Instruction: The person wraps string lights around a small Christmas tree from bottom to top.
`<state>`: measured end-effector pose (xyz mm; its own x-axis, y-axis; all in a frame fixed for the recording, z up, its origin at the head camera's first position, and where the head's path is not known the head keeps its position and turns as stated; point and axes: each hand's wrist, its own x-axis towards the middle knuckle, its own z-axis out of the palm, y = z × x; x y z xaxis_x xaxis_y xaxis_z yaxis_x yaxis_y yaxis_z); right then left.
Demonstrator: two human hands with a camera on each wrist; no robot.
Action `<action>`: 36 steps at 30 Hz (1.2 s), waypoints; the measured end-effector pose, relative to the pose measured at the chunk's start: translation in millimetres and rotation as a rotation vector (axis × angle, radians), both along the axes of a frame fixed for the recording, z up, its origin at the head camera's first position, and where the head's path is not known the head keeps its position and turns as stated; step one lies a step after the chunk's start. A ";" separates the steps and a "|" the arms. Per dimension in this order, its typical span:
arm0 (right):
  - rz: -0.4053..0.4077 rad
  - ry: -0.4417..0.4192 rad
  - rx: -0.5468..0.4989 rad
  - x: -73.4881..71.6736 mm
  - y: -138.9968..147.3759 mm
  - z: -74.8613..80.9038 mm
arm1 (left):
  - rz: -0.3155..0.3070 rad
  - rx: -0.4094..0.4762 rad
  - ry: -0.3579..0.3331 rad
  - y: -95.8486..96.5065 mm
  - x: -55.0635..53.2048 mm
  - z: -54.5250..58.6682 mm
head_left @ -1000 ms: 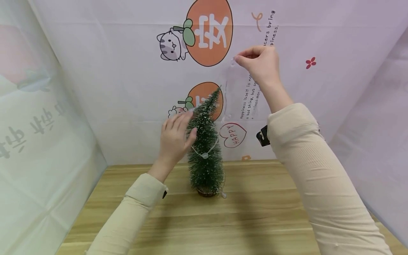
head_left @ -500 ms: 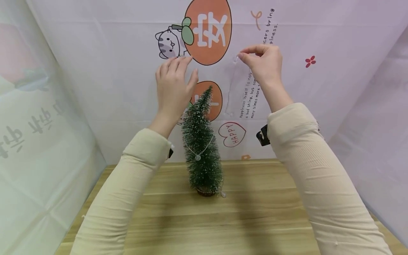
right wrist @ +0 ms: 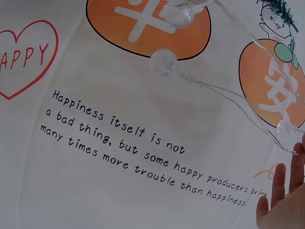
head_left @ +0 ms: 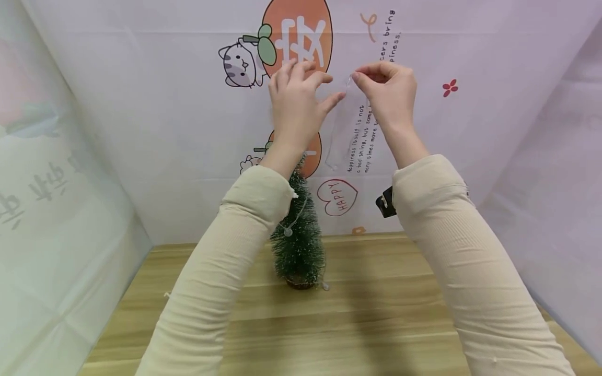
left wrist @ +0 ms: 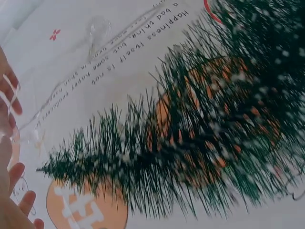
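A string of fairy lights on thin clear wire hangs above a small green artificial Christmas tree point(head_left: 301, 253) with white-speckled bristles. My right hand point(head_left: 392, 96) pinches the wire between thumb and index finger, up high to the right of the treetop. Close beside it is my left hand point(head_left: 298, 102), fingers spread and slightly bent, thumb tip right at the hanging wire. One clear round bulb point(right wrist: 163, 62) dangles on the wire in the right wrist view. Another stretch of the string drapes across the tree's front, with a bulb point(head_left: 288, 231). My left forearm hides part of the tree.
The tree stands on a wood-grain table point(head_left: 376, 308). A loose bulb point(head_left: 325, 286) lies by its base. Behind hangs a white printed cloth point(head_left: 188, 130) with orange fruits, a cat and text. Pale cloth walls close both sides.
My left hand has left the tree's side, rising and moving right to the wire by my right hand. My right hand keeps its pinch, almost still. The treetop has swung left.
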<state>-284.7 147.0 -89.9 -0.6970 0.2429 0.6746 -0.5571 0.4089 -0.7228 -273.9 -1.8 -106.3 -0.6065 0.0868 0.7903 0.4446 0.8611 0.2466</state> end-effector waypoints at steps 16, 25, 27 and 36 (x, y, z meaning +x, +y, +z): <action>0.038 0.078 0.076 0.8 9.6 -14.5 | 0.022 -0.090 -0.018 0.7 -1.9 7.1; 0.024 0.059 0.212 2.8 6.4 -21.9 | 0.039 -0.173 0.064 -21.5 -5.6 11.7; 0.020 0.048 0.216 2.8 6.9 -22.9 | 0.048 -0.182 0.062 -24.7 -6.2 11.9; 0.014 0.001 0.173 0.3 12.9 -29.4 | 0.020 -0.075 0.057 -44.2 -13.5 5.6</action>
<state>-284.3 159.9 -119.3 -0.6987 0.1136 0.7064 -0.5643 0.5195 -0.6417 -287.4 -46.0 -100.7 -0.5628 0.1348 0.8155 0.4382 0.8852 0.1561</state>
